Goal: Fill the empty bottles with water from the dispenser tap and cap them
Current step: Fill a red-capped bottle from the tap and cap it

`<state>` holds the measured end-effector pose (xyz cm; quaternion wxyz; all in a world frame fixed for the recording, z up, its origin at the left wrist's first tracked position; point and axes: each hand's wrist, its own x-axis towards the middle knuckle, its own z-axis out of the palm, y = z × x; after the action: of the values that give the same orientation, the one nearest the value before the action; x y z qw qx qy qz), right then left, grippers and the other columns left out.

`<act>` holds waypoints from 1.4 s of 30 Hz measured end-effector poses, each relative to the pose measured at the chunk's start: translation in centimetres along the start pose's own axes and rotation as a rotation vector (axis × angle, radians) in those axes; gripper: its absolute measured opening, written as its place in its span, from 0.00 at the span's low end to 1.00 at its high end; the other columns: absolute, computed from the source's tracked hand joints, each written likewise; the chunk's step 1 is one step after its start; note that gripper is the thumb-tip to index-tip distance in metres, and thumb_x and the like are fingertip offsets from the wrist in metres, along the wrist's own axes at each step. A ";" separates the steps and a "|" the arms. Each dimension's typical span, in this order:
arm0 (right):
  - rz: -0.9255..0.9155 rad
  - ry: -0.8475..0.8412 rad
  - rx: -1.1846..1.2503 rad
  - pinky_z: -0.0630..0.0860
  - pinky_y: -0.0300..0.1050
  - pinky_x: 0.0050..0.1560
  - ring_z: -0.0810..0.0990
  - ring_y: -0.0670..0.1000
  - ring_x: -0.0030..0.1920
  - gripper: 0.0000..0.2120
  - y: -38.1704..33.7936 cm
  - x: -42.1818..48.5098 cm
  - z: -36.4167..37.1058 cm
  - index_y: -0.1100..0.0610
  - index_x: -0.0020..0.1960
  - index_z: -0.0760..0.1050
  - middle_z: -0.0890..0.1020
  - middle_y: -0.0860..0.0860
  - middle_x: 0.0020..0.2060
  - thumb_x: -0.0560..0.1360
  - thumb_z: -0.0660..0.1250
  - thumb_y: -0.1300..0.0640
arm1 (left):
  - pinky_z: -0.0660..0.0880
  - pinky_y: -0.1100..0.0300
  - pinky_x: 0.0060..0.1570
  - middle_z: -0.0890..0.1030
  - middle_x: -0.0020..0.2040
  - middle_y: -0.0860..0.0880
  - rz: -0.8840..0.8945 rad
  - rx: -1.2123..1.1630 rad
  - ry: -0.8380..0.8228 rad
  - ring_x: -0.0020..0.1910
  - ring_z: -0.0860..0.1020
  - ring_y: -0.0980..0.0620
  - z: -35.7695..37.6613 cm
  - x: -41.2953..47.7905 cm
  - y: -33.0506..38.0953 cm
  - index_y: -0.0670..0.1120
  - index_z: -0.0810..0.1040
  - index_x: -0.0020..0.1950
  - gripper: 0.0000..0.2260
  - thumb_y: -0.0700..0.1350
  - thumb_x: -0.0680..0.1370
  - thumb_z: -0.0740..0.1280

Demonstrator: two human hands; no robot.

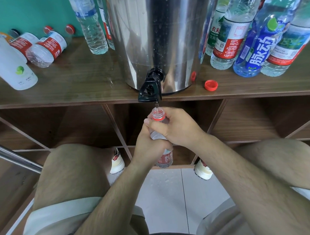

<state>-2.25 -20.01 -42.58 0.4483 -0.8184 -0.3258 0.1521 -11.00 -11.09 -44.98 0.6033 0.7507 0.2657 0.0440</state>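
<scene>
Bottle (158,114) is held upright, mouth open, under the black tap (150,88) of the steel dispenser (161,32), just below the shelf (72,83) edge. Overflow onto the floor is judged likely if the tap is not closed in time, as neither hand is at the lever. The clear, red-labelled body is gripped by the left hand (149,142) and right hand (177,128) together, so squeezing could eject water. A loose red cap (211,85) is placed near the shelf edge and could be knocked off.

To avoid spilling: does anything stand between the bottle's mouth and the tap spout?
Nothing visible does. The uncapped bottle sits directly under the black tap; left hand and right hand grip it below the mouth.
</scene>
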 end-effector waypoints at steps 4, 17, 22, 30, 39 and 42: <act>-0.002 0.003 -0.004 0.82 0.54 0.54 0.84 0.45 0.46 0.11 0.0 0.0 0.0 0.48 0.47 0.83 0.86 0.44 0.41 0.79 0.71 0.41 | 0.81 0.48 0.58 0.84 0.56 0.53 0.006 -0.001 -0.004 0.60 0.81 0.50 -0.1 0.1 0.0 0.53 0.74 0.69 0.29 0.35 0.71 0.75; -0.013 0.001 -0.007 0.81 0.54 0.54 0.84 0.46 0.46 0.12 -0.2 -0.1 -0.1 0.50 0.48 0.83 0.85 0.45 0.41 0.79 0.71 0.42 | 0.81 0.52 0.57 0.84 0.56 0.55 0.025 -0.020 -0.006 0.58 0.82 0.52 -0.1 0.2 -0.4 0.53 0.74 0.71 0.33 0.35 0.69 0.76; -0.005 0.004 0.001 0.82 0.54 0.54 0.84 0.45 0.46 0.12 0.0 0.0 0.0 0.49 0.47 0.83 0.86 0.44 0.41 0.79 0.71 0.41 | 0.81 0.55 0.53 0.84 0.54 0.57 0.026 -0.028 -0.009 0.56 0.82 0.54 -0.1 0.3 -0.4 0.55 0.74 0.69 0.32 0.35 0.68 0.76; -0.001 0.008 0.015 0.81 0.56 0.53 0.84 0.45 0.45 0.11 0.2 0.2 0.1 0.47 0.46 0.83 0.85 0.44 0.40 0.78 0.71 0.40 | 0.81 0.50 0.57 0.84 0.55 0.56 0.034 -0.020 0.002 0.58 0.82 0.53 0.1 0.5 -0.7 0.55 0.75 0.69 0.31 0.34 0.69 0.75; -0.009 0.016 -0.004 0.82 0.53 0.51 0.84 0.44 0.45 0.12 0.5 0.2 0.2 0.46 0.46 0.83 0.85 0.42 0.40 0.77 0.70 0.39 | 0.81 0.48 0.58 0.84 0.55 0.53 0.023 -0.008 -0.004 0.58 0.82 0.51 0.0 0.6 -0.8 0.52 0.75 0.68 0.30 0.33 0.69 0.75; -0.011 0.018 -0.008 0.82 0.53 0.51 0.84 0.44 0.45 0.12 0.5 0.3 0.1 0.47 0.47 0.83 0.85 0.42 0.40 0.77 0.70 0.38 | 0.81 0.50 0.56 0.84 0.55 0.54 0.017 -0.009 -0.006 0.58 0.82 0.51 0.1 0.7 -0.7 0.53 0.75 0.69 0.31 0.34 0.68 0.75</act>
<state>-1.92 -19.94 -43.08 0.4489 -0.8197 -0.3268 0.1410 -10.63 -10.74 -45.84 0.6071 0.7503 0.2573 0.0481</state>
